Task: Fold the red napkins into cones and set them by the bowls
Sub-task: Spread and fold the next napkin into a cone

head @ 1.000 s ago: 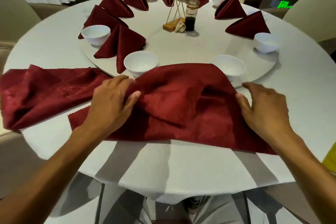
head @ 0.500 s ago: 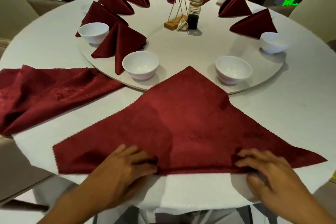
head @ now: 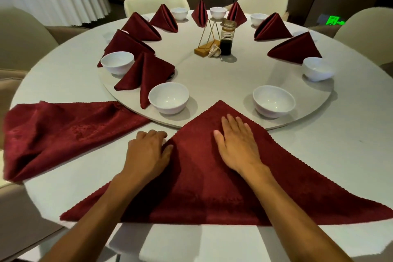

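Head view, folded edge: my red napkin (head: 202,176) lies as a triangle in front of me; its long folded edge runs left to right along the near rim of the table (head: 350,144), and its point faces away from me.
Left hand: my left hand (head: 146,153) sits at the napkin's left slanted edge, fingers curled down at the hem; I cannot tell whether they pinch the cloth or only press it.
Right hand: my right hand (head: 236,144) lies flat on the cloth below the apex, fingers straight, gripping nothing. It is the nearer hand to the point.
Judgement, next move: rolling into a cone turns on the two long corners, which lie well out to either side of my hands; the left corner is nearer my left forearm.
Open room: bare tablecloth right of the napkin; a spare napkin (head: 63,134) lies spread to the left, near my left hand.
Apex clearance: the point overlaps the turntable (head: 212,83) rim, between the left bowl (head: 169,98) and the right bowl (head: 274,101), touching neither.
Far side: finished cones (head: 146,74) stand beside bowls around the turntable; the right bowl has none beside it.
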Tool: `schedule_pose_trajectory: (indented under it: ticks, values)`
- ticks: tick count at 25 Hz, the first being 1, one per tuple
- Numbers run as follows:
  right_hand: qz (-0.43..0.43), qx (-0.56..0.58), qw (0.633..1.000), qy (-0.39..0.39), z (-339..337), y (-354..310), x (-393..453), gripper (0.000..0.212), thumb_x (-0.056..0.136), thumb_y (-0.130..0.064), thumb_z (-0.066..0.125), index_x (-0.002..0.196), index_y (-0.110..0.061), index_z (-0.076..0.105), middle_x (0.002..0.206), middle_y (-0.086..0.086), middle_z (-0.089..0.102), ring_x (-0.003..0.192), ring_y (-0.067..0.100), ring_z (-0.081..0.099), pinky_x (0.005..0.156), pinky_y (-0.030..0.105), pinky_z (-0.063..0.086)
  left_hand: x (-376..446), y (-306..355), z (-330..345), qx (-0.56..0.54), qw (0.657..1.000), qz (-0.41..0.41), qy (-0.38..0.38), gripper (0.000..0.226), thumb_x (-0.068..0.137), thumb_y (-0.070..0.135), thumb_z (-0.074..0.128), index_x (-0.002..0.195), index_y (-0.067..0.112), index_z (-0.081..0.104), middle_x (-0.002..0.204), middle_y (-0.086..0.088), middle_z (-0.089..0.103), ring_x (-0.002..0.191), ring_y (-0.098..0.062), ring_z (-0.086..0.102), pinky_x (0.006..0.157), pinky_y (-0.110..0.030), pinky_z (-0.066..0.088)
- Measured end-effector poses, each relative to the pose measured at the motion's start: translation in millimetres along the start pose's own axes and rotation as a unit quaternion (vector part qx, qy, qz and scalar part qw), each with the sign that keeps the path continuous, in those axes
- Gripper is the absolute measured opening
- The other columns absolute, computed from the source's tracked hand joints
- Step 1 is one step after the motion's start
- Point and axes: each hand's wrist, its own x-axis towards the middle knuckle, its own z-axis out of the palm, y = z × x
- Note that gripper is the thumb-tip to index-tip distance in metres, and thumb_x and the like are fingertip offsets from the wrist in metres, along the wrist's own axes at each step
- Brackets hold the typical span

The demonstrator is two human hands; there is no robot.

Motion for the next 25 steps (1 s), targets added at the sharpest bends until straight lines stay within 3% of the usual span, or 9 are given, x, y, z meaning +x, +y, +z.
schedule_pose_trajectory:
  ticks: [3,5,7,10,12,17,21,23,25]
  values:
    - [0.002,-0.021,1.0,-0.02,0,7,16,0.058,0.104,-0.042,0.014,0.156,-0.016,0.009,0.164,0.002,0.004,0.151,0.02,-0.001,0.122,0.038,-0.002,28,-6,5,-0.059,0.994,-0.047,-0.078,0.028,0.091,0.049,0.057,0.101,0.025,0.07,0.1,0.0,0.063,0.1,-0.022,0.057,0.085,-0.041,0.05]
    - [0.001,-0.022,1.0,-0.017,-1,8,21,0.058,0.104,-0.042,0.015,0.156,-0.017,0.01,0.164,0.002,0.004,0.151,0.02,0.0,0.122,0.038,-0.001,33,-4,8,-0.146,0.985,-0.037,-0.08,0.012,0.09,0.039,0.064,0.086,0.029,0.069,0.09,0.007,0.065,0.092,-0.016,0.061,0.081,-0.038,0.051]
    - [0.008,-0.024,1.0,-0.008,-2,9,22,0.058,0.104,-0.042,0.016,0.156,-0.017,0.011,0.164,0.003,0.005,0.151,0.02,0.001,0.122,0.039,0.0,35,-4,11,-0.221,0.972,-0.043,-0.069,0.011,0.089,0.03,0.066,0.078,0.03,0.066,0.082,0.013,0.066,0.084,-0.008,0.063,0.073,-0.03,0.049]
    - [0.024,-0.036,0.999,0.003,0,13,20,0.059,0.104,-0.043,0.015,0.156,-0.016,0.01,0.164,0.003,0.006,0.151,0.021,0.001,0.122,0.04,-0.001,35,-5,11,-0.303,0.95,-0.047,-0.059,0.01,0.091,0.025,0.068,0.093,0.034,0.07,0.082,0.015,0.071,0.079,0.0,0.065,0.074,-0.02,0.049]
    - [0.037,-0.041,0.998,0.006,1,16,19,0.059,0.104,-0.043,0.014,0.156,-0.015,0.011,0.164,0.004,0.007,0.151,0.022,0.001,0.122,0.042,-0.001,34,-5,11,-0.334,0.94,-0.04,-0.049,0.013,0.09,0.022,0.07,0.097,0.034,0.072,0.08,0.013,0.072,0.076,-0.002,0.068,0.076,-0.024,0.053]
    - [0.031,-0.033,0.999,0.016,2,20,24,0.059,0.104,-0.042,0.015,0.156,-0.014,0.013,0.164,0.005,0.009,0.151,0.023,0.002,0.122,0.042,0.0,30,-5,9,-0.35,0.935,-0.035,-0.046,0.02,0.09,0.025,0.07,0.09,0.045,0.07,0.082,0.019,0.073,0.077,0.002,0.068,0.077,-0.022,0.054]
    - [0.03,-0.029,0.999,0.01,1,20,27,0.059,0.104,-0.043,0.015,0.156,-0.015,0.013,0.164,0.004,0.008,0.151,0.023,0.002,0.122,0.041,0.0,28,-4,8,-0.344,0.936,-0.051,-0.044,0.019,0.092,0.02,0.067,0.105,0.031,0.075,0.094,0.021,0.073,0.088,0.007,0.066,0.087,-0.024,0.053]
    - [0.024,-0.02,0.999,0.009,-6,16,25,0.058,0.105,-0.042,0.015,0.156,-0.015,0.012,0.164,0.004,0.007,0.151,0.022,0.0,0.122,0.04,0.0,25,3,0,-0.307,0.95,-0.053,-0.031,0.02,0.094,0.02,0.065,0.11,0.026,0.074,0.099,0.015,0.073,0.092,-0.003,0.067,0.088,-0.027,0.053]
    - [0.012,-0.004,1.0,0.028,-18,11,13,0.057,0.106,-0.039,0.017,0.156,-0.014,0.012,0.164,0.004,0.005,0.151,0.021,-0.002,0.122,0.038,-0.001,12,18,-10,-0.184,0.981,0.021,0.058,0.019,0.095,0.019,0.061,0.11,0.017,0.072,0.103,0.001,0.071,0.094,-0.019,0.066,0.085,-0.036,0.051]
